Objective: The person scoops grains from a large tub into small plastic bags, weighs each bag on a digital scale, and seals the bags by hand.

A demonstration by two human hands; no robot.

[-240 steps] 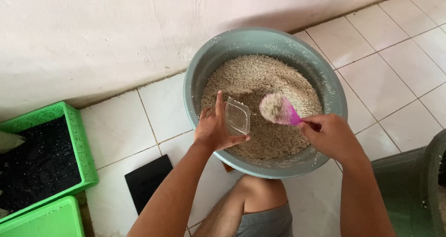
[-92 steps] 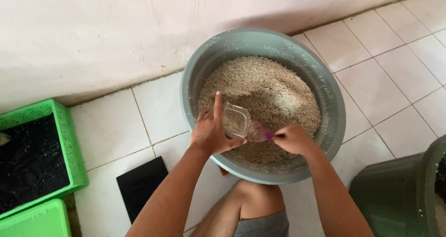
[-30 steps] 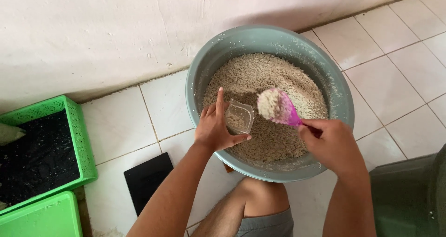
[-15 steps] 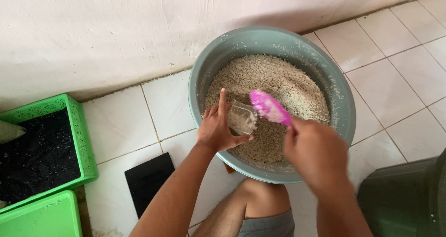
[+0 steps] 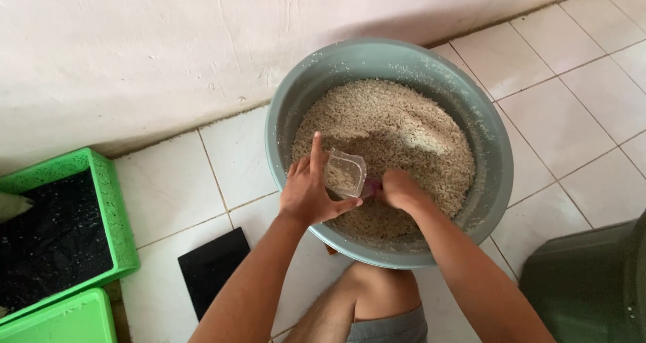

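Grain (image 5: pixel 397 124) fills a wide grey-green basin (image 5: pixel 484 181) that stands on the white tiled floor (image 5: pixel 168 188) close to the wall (image 5: pixel 134 54); stray grains cling to the basin's inner wall; the left hand (image 5: pixel 306 195) is over the near left part of the basin, thumb below and fingers behind a small clear plastic tub (image 5: pixel 344 173), index finger stretched straight up past its edge, so the tub is held tilted just above the grain with a little grain inside it; the right hand (image 5: pixel 402 189) is lower, curled shut and pressed down into the grain just right of the tub, knuckles up; only a sliver of a pink scoop (image 5: pixel 372 187) shows between that hand and the tub, its bowl hidden, and the grip on it cannot be seen clearly; a bare knee (image 5: pixel 367 292) sits under the basin's near rim; left of it lies a flat black slab (image 5: pixel 208 269); further left are two green plastic crates (image 5: pixel 111 212), one holding dark material; a dark green bin (image 5: pixel 592 282) stands at the right edge.
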